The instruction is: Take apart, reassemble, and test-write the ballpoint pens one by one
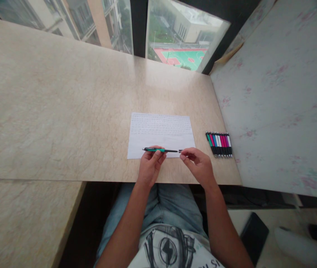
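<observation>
My left hand (pixel 151 163) is closed around a green and black pen (pixel 158 150), which lies level across the fingers with its thin dark end toward the right. Close to that end, my right hand (pixel 198 163) pinches a small dark tip piece (pixel 180 150) between thumb and forefinger. Whether this piece touches the pen is too small to tell. Under both hands lies a white sheet of paper (pixel 161 128) with rows of handwriting on its upper part.
To the right, several pens (pixel 219 144) in green, blue, pink, white and purple lie side by side near the patterned wall (pixel 275 111). The beige stone-look counter (pixel 63 111) runs along the window. A lower surface (pixel 21 216) is at the left.
</observation>
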`<move>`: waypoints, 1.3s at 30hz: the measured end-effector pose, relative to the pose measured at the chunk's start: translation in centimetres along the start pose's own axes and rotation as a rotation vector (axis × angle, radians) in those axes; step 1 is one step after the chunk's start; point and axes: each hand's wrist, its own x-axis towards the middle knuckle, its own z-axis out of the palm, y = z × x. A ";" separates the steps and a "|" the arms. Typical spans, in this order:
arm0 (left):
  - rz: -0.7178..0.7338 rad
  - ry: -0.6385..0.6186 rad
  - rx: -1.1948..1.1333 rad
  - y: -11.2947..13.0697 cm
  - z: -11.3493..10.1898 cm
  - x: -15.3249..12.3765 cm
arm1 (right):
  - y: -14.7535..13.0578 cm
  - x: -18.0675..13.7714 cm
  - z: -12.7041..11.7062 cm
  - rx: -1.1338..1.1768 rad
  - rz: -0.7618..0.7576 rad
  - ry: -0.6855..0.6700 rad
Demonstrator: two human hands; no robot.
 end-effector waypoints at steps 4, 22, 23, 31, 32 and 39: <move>0.003 -0.005 -0.003 0.1 0.0 0.0 | -0.2 0.0 -0.3 -0.012 -0.013 0.010; -0.016 -0.080 0.001 0.1 0.0 0.0 | -1.7 1.1 2.4 0.001 -0.133 -0.126; -0.017 -0.085 -0.002 0.1 0.0 0.0 | -1.7 1.2 2.5 0.006 -0.138 -0.134; -0.032 -0.054 -0.027 0.1 -0.1 0.0 | -0.4 0.6 2.1 0.032 -0.055 -0.121; -0.035 -0.046 -0.027 0.1 -0.1 0.0 | -0.2 0.5 1.9 0.024 -0.033 -0.100; -0.019 -0.008 -0.008 0.0 -0.1 0.0 | 0.8 -0.5 0.1 -0.005 0.099 0.174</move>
